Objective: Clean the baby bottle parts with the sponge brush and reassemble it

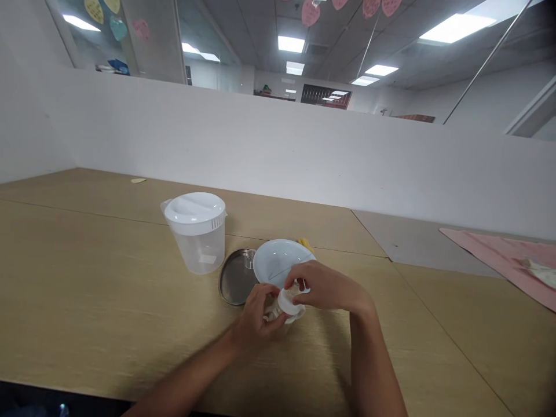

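Observation:
My left hand (257, 317) is closed around the clear body of a small baby bottle (286, 302), which is tilted and has a white collar. At its upper end, the fingers of my right hand (324, 286) pinch the clear top above the collar. A white handle-like part shows below the collar, partly covered by my fingers. Just beyond both hands is a white bowl (275, 259) with a thin straight line across its inside. Left of the bowl lies a round metal tray (234, 281), and a small clear cup-like piece (249, 259) is at its edge.
A translucent lidded pitcher (197, 243) stands behind and left of the tray. Something yellow (305, 244) shows behind the bowl. On the far right lies a pink cloth (490, 246) with a whitish item on it. A white partition (260, 139) borders the wooden table (108, 278).

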`<state>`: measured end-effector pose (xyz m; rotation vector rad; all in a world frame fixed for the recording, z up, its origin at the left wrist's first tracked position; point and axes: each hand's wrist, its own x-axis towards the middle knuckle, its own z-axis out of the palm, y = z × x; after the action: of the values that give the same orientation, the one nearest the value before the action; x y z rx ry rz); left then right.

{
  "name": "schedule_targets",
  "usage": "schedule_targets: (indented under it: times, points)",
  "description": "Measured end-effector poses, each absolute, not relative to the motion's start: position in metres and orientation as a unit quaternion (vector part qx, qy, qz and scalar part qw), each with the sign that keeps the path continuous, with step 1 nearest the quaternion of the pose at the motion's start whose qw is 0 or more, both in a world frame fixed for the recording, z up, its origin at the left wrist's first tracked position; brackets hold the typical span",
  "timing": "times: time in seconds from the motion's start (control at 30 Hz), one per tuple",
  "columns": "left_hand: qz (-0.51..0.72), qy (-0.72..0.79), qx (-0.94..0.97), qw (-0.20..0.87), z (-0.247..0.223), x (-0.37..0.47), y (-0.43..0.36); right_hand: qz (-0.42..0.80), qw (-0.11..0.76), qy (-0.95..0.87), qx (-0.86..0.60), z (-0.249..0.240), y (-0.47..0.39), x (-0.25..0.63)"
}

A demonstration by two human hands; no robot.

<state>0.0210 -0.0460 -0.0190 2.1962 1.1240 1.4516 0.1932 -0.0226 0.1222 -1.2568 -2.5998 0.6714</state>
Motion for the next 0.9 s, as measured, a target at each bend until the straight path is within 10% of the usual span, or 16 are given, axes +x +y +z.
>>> schedule_targets:
  times: [0.9]
  points:
    - [0.487, 0.336, 0.781, 0.198, -0.023, 0.024, -0.046, 0.312, 0.083, -0.896, -0.305, 0.127, -0.027, 0.185]
